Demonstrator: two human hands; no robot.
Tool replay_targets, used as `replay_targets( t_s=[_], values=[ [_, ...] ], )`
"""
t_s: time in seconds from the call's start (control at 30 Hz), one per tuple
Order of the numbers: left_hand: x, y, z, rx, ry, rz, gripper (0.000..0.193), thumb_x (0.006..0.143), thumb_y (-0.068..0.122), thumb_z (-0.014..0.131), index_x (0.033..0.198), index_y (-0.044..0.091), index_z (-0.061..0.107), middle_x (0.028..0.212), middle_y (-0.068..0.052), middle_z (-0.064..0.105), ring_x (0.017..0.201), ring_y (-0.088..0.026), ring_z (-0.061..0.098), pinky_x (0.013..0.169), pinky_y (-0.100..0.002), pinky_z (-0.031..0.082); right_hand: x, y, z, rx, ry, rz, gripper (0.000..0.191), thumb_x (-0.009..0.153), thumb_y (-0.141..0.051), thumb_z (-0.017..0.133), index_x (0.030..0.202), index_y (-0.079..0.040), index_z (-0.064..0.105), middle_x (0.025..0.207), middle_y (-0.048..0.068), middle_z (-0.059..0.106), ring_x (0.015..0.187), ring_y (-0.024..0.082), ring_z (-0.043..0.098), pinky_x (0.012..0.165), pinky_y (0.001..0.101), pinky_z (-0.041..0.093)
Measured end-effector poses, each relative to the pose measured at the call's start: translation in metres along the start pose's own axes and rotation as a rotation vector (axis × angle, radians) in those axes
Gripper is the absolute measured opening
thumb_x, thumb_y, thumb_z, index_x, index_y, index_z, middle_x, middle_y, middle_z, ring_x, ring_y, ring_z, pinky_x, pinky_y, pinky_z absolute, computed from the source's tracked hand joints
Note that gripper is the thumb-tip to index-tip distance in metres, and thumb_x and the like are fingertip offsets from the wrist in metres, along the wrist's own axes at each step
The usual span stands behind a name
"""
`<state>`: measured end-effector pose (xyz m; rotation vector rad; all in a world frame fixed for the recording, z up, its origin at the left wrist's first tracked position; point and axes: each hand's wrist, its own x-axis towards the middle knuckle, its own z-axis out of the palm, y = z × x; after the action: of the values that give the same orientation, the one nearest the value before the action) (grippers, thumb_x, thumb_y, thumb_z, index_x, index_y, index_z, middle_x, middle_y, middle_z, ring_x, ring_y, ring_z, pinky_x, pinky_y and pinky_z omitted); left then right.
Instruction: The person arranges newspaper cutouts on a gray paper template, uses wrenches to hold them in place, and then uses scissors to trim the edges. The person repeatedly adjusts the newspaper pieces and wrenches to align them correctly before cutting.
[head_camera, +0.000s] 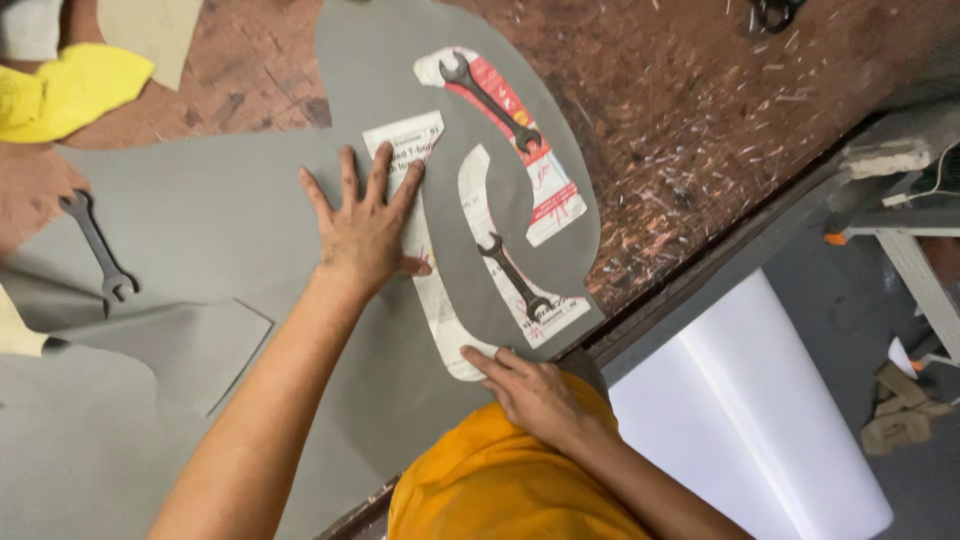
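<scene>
Left hand (368, 228) spread flat, fingers open, pressing a white paper pattern (432, 262) onto grey sheet material (200, 215) on the worn brown table (690, 110); right hand (535, 392) open too, fingertips resting on the pattern's lower end near the table edge, gripping nothing; two dark wrenches (490, 102) (514, 277) lying as weights on neighbouring paper pieces just right of the pattern; third wrench (97, 245) well apart on the grey sheet at left; yellow cloth (65, 90) at top left.
</scene>
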<state>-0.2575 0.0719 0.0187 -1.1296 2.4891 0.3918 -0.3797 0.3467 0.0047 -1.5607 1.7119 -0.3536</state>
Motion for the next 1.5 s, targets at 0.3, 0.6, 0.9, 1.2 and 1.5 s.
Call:
replay_targets(
  t_s=[0.3,0.6,0.9,1.2,1.5],
  values=[
    [0.002,0.001,0.008,-0.009,0.013,0.025,0.145,0.046,0.064,0.092,0.164,0.030,0.014,0.171,-0.012,0.005,0.152,-0.051,0.002,0.107,-0.085,0.011,-0.024,0.012,0.003,0.023,-0.014,-0.021,0.052,0.096,-0.013,0.063,0.146,-0.025,0.056,0.104,0.009,0.067,0.073,0.032,0.068,0.066,0.0434,0.057],
    [-0.007,-0.001,0.007,-0.078,0.032,0.032,0.138,0.049,0.061,0.092,0.163,0.031,0.018,0.170,-0.010,0.008,0.153,-0.048,0.004,0.110,-0.084,0.009,-0.022,0.007,-0.001,0.084,-0.030,0.020,0.048,0.097,-0.015,0.063,0.144,-0.026,0.058,0.113,0.011,0.070,0.080,0.034,0.071,0.074,0.0440,0.059],
    [-0.068,0.009,0.047,-0.196,0.261,0.110,0.104,0.072,0.056,0.082,0.160,0.024,0.038,0.168,-0.005,0.027,0.154,-0.045,0.016,0.111,-0.084,0.011,-0.014,-0.001,-0.010,0.091,0.092,-0.041,0.047,0.096,-0.013,0.064,0.142,-0.023,0.059,0.110,0.010,0.069,0.080,0.033,0.070,0.070,0.0419,0.059],
    [-0.080,0.012,0.047,-0.169,0.188,0.067,0.112,0.060,0.062,0.082,0.156,0.026,0.037,0.165,0.001,0.026,0.154,-0.042,0.011,0.109,-0.084,0.005,-0.007,0.005,0.002,-0.025,0.007,-0.018,0.048,0.097,-0.015,0.064,0.143,-0.027,0.059,0.096,0.007,0.063,0.070,0.028,0.067,0.065,0.0438,0.056],
    [-0.029,-0.014,0.033,-0.164,0.304,0.053,0.094,0.080,0.066,0.070,0.157,0.023,0.037,0.165,0.001,0.029,0.153,-0.043,0.013,0.106,-0.087,0.004,-0.005,0.004,-0.002,-0.015,0.063,-0.068,0.049,0.093,-0.015,0.065,0.140,-0.026,0.061,0.100,0.006,0.065,0.074,0.030,0.068,0.065,0.0471,0.054]
  ],
)
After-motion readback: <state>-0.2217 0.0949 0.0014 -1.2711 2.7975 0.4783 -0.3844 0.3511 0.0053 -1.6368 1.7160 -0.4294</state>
